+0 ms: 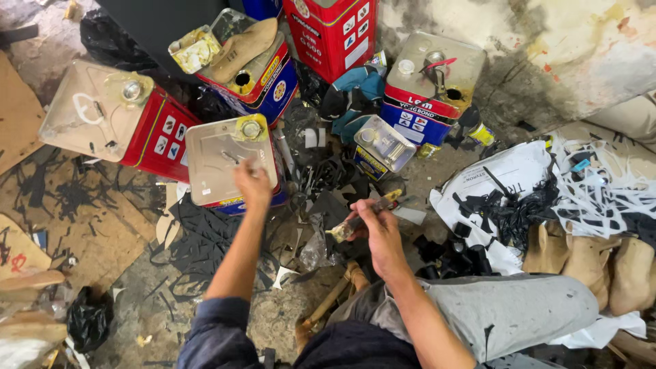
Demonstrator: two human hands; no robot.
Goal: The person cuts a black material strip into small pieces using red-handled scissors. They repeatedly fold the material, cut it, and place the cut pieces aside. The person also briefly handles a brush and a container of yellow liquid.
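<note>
Tin can [229, 157], square with a metal top and round cap, lies on the littered floor [96, 225] among red cans. On its top rests the left hand [253, 181], fingers curled over something too small to make out. Just right, the right hand [376, 225] grips a glue-smeared brush [362, 215]. Farther right, black scraps [512, 208] lie on white sheeting.
</note>
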